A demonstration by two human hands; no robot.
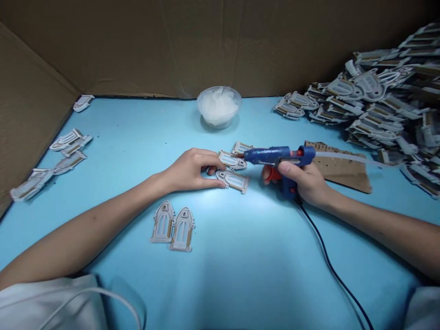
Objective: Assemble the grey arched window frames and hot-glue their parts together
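Gripping a glue gun (pixel 271 156) in the right hand (pixel 302 180) beside cardboard windows (pixel 233 181).
Right fingers clenched round its handle; left hand (pixel 190 170) relaxed, fingertips resting on the windows.

No words can be read here. The blue glue gun (pixel 266 156) has a small row of pale marks on its side (they may be letters, but they are too tiny and blurry to make out). The window-shaped cutout (pixel 233 181) and the brown cardboard piece (pixel 343 169) show no words I can read either.
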